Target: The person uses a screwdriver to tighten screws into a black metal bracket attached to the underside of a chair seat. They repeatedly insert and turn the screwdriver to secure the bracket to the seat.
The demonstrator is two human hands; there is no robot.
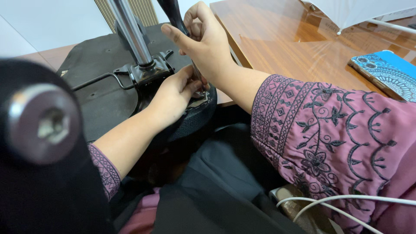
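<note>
Head view: hands [190, 65] gripping screwdriver [175, 15]

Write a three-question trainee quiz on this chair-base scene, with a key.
1. True or false: the right hand grips a dark tool handle above the upturned chair seat.
2. Which thing lies on the wooden table at the right edge? A) a phone in a blue patterned case B) a red mug C) a pair of scissors
3. Fill in: the left hand rests at the seat's ____, beside the metal column.

Key: 1 true; 2 A; 3 edge.
</note>
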